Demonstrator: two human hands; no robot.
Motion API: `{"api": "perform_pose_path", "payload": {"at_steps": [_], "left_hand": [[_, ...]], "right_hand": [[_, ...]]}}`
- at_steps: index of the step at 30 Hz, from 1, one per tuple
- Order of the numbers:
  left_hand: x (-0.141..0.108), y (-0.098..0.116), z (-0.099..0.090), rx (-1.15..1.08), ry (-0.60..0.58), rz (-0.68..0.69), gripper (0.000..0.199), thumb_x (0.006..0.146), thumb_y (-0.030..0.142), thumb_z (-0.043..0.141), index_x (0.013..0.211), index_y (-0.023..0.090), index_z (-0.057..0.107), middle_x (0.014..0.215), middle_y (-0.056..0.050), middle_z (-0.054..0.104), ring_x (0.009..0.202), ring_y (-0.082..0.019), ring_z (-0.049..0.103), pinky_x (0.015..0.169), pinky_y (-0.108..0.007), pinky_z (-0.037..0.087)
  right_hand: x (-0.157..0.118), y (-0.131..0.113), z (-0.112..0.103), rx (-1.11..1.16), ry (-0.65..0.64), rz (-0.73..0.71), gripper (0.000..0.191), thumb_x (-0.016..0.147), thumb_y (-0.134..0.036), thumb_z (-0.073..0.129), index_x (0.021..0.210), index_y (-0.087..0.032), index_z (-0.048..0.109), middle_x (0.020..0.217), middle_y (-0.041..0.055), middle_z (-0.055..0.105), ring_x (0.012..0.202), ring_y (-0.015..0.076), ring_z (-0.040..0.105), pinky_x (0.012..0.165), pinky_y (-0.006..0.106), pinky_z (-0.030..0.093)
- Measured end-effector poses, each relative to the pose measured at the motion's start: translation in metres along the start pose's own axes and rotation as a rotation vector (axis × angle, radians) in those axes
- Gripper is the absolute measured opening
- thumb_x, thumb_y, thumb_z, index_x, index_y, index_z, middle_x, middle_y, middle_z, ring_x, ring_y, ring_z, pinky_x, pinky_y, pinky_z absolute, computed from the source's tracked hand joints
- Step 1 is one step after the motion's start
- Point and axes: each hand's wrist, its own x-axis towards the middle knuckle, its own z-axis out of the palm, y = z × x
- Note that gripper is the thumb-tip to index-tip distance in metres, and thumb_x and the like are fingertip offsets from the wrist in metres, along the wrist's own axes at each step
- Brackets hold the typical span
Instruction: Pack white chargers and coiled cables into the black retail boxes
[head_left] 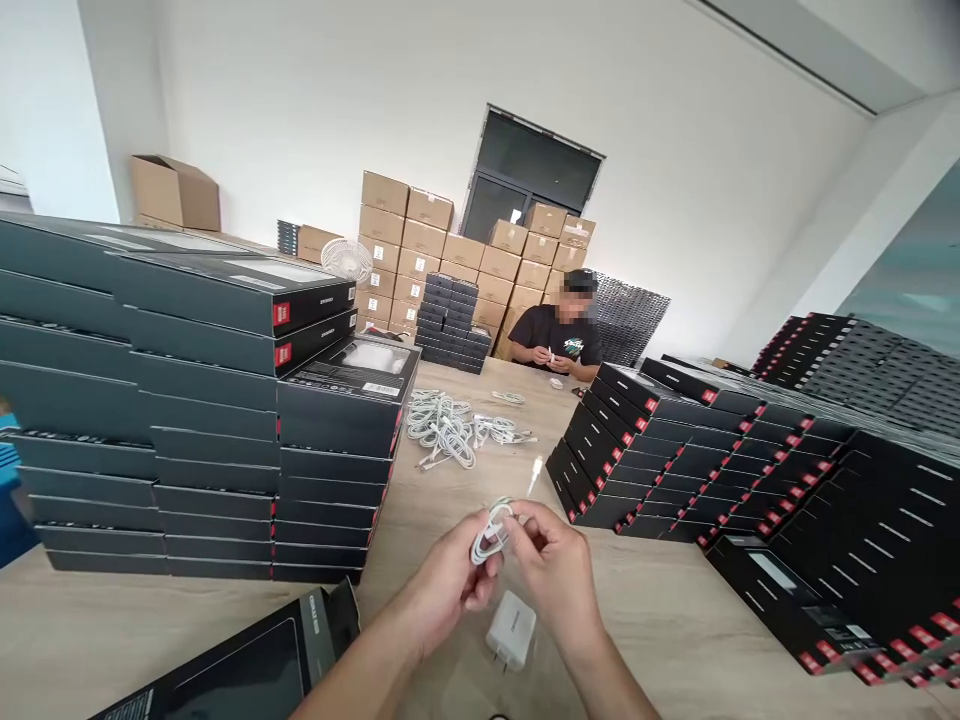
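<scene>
Between my two hands is a coiled white charging cable (489, 540). My left hand (454, 570) is closed on the left side of the coil, thumb on top. The fingers of my right hand (551, 550) pinch the cable from the right. One white plug end (535, 470) sticks up beyond my right hand. On the table just below my hands lies a white charger (511, 630) with its metal prongs towards me. An open black box (247, 660) rests near my left forearm.
High stacks of black boxes (202, 420) stand at the left, with more black boxes (675, 450) at the right. A pile of white cables (446, 425) lies ahead on the wooden table (480, 480). Across it sits a person (559, 335), with cardboard cartons (424, 240) behind.
</scene>
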Motion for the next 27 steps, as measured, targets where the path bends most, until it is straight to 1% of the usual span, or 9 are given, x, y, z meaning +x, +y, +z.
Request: {"api": "perform_pose_path", "payload": {"at_steps": [3, 6, 8, 10, 13, 18, 23, 25, 27], "left_hand": [[0.001, -0.001, 0.001, 0.165, 0.019, 0.13, 0.049, 0.074, 0.067, 0.062, 0.081, 0.02, 0.049, 0.06, 0.007, 0.047, 0.049, -0.006, 0.037, 0.048, -0.021, 0.022], [0.002, -0.002, -0.002, 0.24, 0.045, 0.193, 0.048, 0.073, 0.065, 0.065, 0.086, 0.021, 0.051, 0.059, 0.008, 0.047, 0.049, -0.007, 0.04, 0.049, -0.021, 0.028], [0.003, -0.002, -0.005, 0.276, 0.033, 0.196, 0.047, 0.076, 0.064, 0.062, 0.089, 0.02, 0.052, 0.062, 0.005, 0.053, 0.049, -0.009, 0.045, 0.049, -0.022, 0.03], [0.003, -0.002, -0.006, 0.342, 0.017, 0.188, 0.045, 0.078, 0.061, 0.06, 0.09, 0.019, 0.053, 0.068, 0.001, 0.06, 0.052, -0.01, 0.052, 0.048, -0.023, 0.03], [0.0, 0.0, -0.003, 0.425, 0.078, 0.195, 0.036, 0.081, 0.053, 0.058, 0.089, 0.019, 0.053, 0.073, -0.001, 0.063, 0.055, -0.012, 0.056, 0.047, -0.023, 0.031], [-0.006, 0.003, -0.001, 0.519, 0.083, 0.33, 0.023, 0.087, 0.042, 0.053, 0.079, 0.021, 0.055, 0.073, -0.001, 0.063, 0.058, -0.014, 0.056, 0.054, -0.025, 0.039], [-0.004, 0.002, -0.006, 0.672, 0.225, 0.419, 0.028, 0.09, 0.043, 0.051, 0.071, 0.023, 0.05, 0.064, 0.001, 0.06, 0.053, -0.014, 0.052, 0.056, -0.027, 0.037], [-0.002, 0.0, -0.004, 0.59, 0.191, 0.373, 0.028, 0.089, 0.046, 0.051, 0.074, 0.022, 0.05, 0.067, 0.001, 0.059, 0.051, -0.013, 0.052, 0.053, -0.026, 0.036], [-0.001, -0.001, 0.001, 0.468, 0.076, 0.306, 0.03, 0.089, 0.05, 0.049, 0.084, 0.021, 0.053, 0.071, 0.001, 0.058, 0.051, -0.013, 0.052, 0.05, -0.025, 0.036]], "right_hand": [[0.002, 0.005, -0.001, 0.019, 0.09, -0.027, 0.022, 0.079, -0.04, 0.073, 0.087, -0.023, 0.062, 0.055, -0.0062, 0.052, 0.05, 0.0126, 0.048, 0.053, 0.025, 0.041], [0.008, 0.009, -0.007, 0.185, 0.157, 0.028, 0.035, 0.075, -0.05, 0.076, 0.083, -0.022, 0.056, 0.065, -0.004, 0.055, 0.053, 0.0119, 0.048, 0.05, 0.024, 0.039], [0.012, 0.01, -0.012, 0.276, 0.108, 0.108, 0.044, 0.074, -0.058, 0.074, 0.092, -0.021, 0.06, 0.073, -0.0007, 0.06, 0.054, 0.0124, 0.05, 0.046, 0.024, 0.037], [0.013, 0.009, -0.015, 0.323, -0.024, 0.162, 0.051, 0.074, -0.063, 0.072, 0.1, -0.019, 0.064, 0.074, 0.0013, 0.062, 0.054, 0.0134, 0.052, 0.044, 0.024, 0.035], [0.009, 0.007, -0.013, 0.307, -0.142, 0.149, 0.049, 0.076, -0.061, 0.072, 0.095, -0.016, 0.069, 0.065, 0.0016, 0.061, 0.054, 0.0145, 0.052, 0.046, 0.025, 0.037], [0.001, 0.003, -0.005, 0.334, -0.119, 0.142, 0.047, 0.073, -0.06, 0.076, 0.092, -0.018, 0.07, 0.063, 0.0022, 0.063, 0.051, 0.0159, 0.054, 0.047, 0.028, 0.044], [0.002, 0.002, -0.003, 0.412, -0.063, 0.137, 0.047, 0.071, -0.058, 0.079, 0.093, -0.018, 0.066, 0.065, 0.0016, 0.063, 0.055, 0.0173, 0.059, 0.05, 0.029, 0.049], [0.001, 0.002, -0.002, 0.439, -0.1, 0.162, 0.051, 0.07, -0.056, 0.081, 0.101, -0.018, 0.066, 0.067, 0.0005, 0.063, 0.055, 0.0168, 0.06, 0.049, 0.028, 0.049], [0.001, 0.003, 0.0, 0.458, -0.226, 0.206, 0.054, 0.074, -0.058, 0.076, 0.109, -0.018, 0.065, 0.062, -0.0026, 0.06, 0.049, 0.016, 0.059, 0.045, 0.027, 0.047]]}}
